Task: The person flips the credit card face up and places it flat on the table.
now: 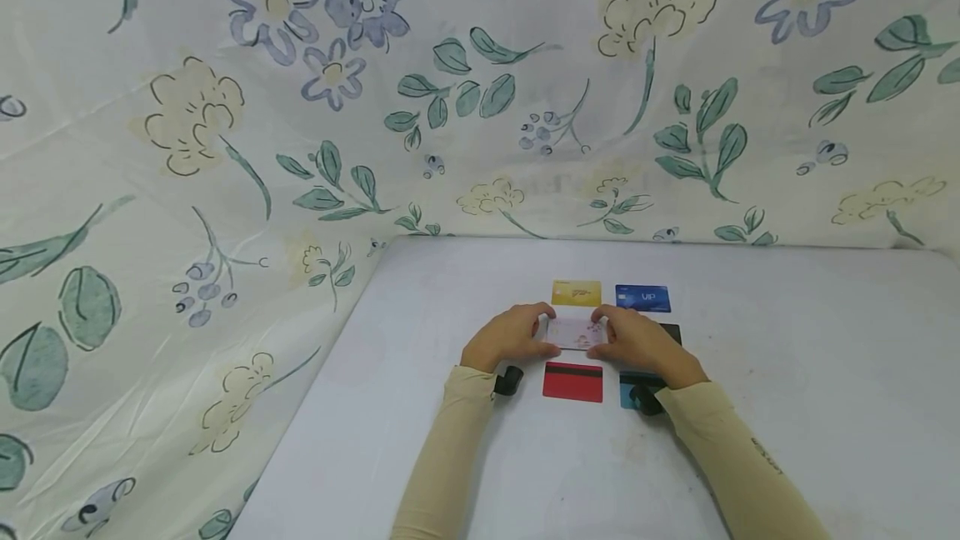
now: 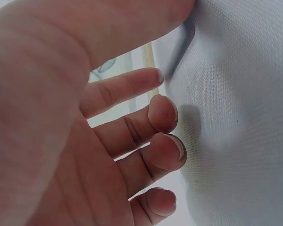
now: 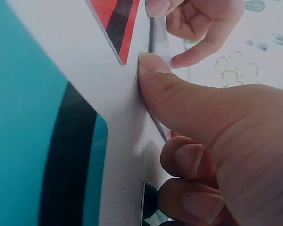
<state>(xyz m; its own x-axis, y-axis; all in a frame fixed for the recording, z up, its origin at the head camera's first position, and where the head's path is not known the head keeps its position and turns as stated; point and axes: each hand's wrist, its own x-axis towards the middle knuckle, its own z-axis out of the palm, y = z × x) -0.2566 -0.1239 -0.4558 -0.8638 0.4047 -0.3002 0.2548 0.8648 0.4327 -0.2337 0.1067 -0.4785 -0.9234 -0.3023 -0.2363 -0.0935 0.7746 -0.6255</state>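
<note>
A pale card with a faint pinkish pattern (image 1: 574, 334) is held level over the white table, between both hands. My left hand (image 1: 512, 333) pinches its left end with thumb and index finger; in the left wrist view the other fingers (image 2: 162, 113) are loosely bent beside the tabletop. At the card's right end, my right hand (image 1: 643, 343) grips it the same way. The right wrist view shows the thumb (image 3: 174, 94) on the near edge of the card. Whether the card touches the table I cannot tell.
Around the held card lie a yellow card (image 1: 577, 292), a blue VIP card (image 1: 642, 298) and a red card with a black stripe (image 1: 573, 384). A dark card (image 1: 672, 332) and a teal striped card (image 3: 23, 117) are partly covered by the right hand. Floral cloth (image 1: 450, 148) hangs behind the table.
</note>
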